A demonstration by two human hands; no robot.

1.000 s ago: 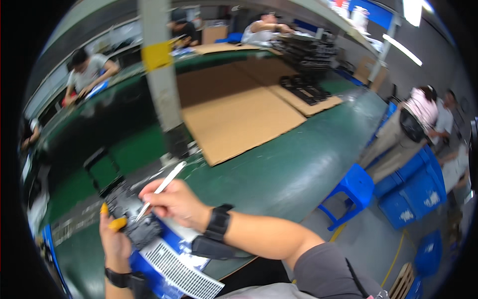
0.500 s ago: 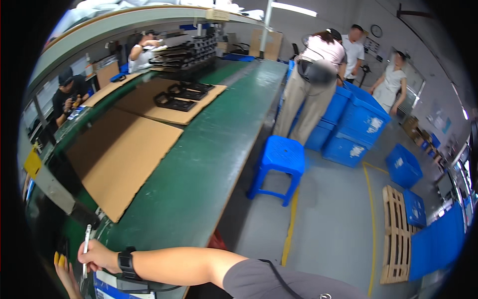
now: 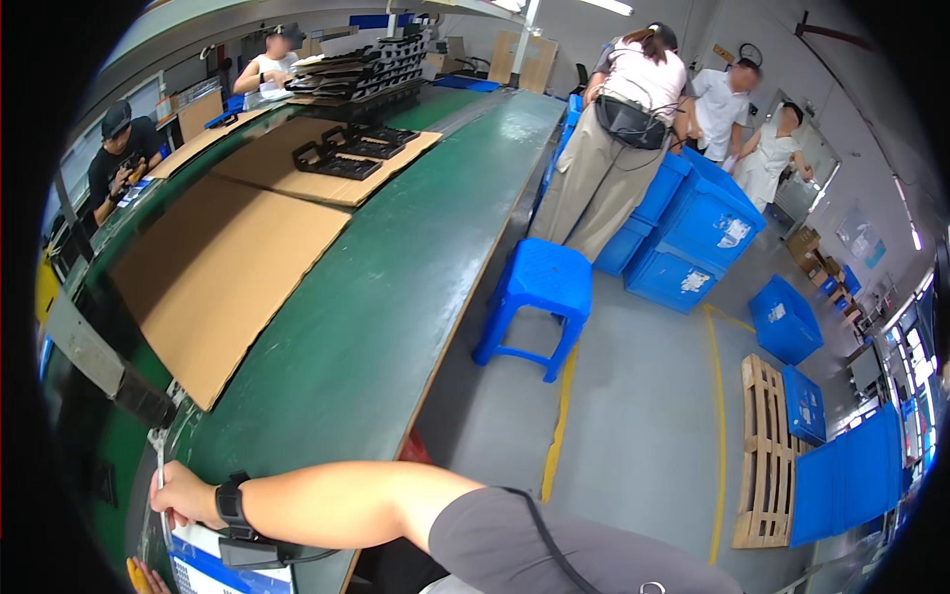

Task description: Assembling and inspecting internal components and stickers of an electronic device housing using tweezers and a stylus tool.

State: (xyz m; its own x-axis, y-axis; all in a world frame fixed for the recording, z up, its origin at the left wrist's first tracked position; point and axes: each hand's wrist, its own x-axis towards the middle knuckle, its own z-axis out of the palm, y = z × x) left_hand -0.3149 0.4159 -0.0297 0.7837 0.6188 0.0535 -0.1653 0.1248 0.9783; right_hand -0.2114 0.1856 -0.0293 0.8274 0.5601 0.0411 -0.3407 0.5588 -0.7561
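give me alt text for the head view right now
A person's right hand holds a slim pale tool at a green workbench, the left hand mostly cut off below. Cardboard lies on it, and a blue stool and co-workers are around it.

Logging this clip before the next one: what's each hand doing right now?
Left hand: mostly cut off at the lower edge; grip cannot be told.
Right hand: closed, holding a slim pale tool.
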